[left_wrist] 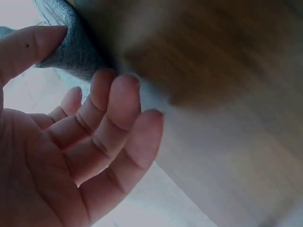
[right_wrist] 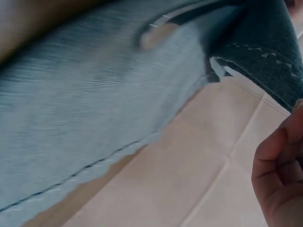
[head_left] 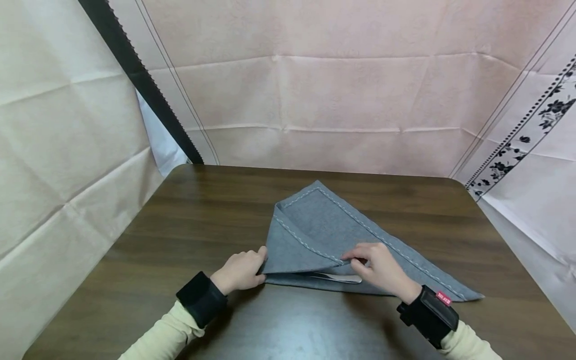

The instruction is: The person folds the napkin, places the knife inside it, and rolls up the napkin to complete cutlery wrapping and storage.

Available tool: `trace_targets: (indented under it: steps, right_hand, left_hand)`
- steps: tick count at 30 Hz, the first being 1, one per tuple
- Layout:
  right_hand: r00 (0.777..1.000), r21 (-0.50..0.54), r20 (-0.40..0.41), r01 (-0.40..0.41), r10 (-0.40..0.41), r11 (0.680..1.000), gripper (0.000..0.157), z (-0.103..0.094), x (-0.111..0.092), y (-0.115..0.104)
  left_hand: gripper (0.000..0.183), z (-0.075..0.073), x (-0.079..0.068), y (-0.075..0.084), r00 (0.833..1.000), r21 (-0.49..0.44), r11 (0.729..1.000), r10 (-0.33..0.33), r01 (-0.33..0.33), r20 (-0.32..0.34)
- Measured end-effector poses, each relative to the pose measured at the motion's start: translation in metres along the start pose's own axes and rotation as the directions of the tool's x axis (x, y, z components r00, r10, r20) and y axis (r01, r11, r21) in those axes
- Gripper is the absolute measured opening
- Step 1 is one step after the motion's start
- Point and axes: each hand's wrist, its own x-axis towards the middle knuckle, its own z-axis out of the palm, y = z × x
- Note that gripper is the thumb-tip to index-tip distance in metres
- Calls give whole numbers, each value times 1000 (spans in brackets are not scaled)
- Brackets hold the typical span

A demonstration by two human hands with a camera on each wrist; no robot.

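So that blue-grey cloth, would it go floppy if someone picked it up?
Probably floppy: the cloth is folded over itself and gapes beside the right hand. Likely light, since its edges look thin. The pale object lying in the fold might slide out if tipped.

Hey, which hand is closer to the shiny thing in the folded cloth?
Right. The right hand pinches the cloth close by the rounded end of the shiny thing; the left hand is at the cloth's left edge, farther off.
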Motion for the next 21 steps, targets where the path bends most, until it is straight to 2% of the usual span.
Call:
trace_targets:
  steps: [6,10,17,21]
  right_hand:
    - [996,-23,64,-66,67,998,26,0,-17,8]
    - [984,-51,130,-121,126,991,23,3,-26,14]
    - [934,-118,267,-213,237,970,16,5,-35,20]
    - [911,-153,315,-228,266,961,16,6,-36,22]
  left_hand:
    - [28,2,3,2,999,12,999,42,-42,17]
    - [25,2,4,2,998,6,998,64,-64,21]
    - [18,2,4,3,996,1,997,81,-81,48]
    - [17,1,4,3,994,1,997,81,-82,77]
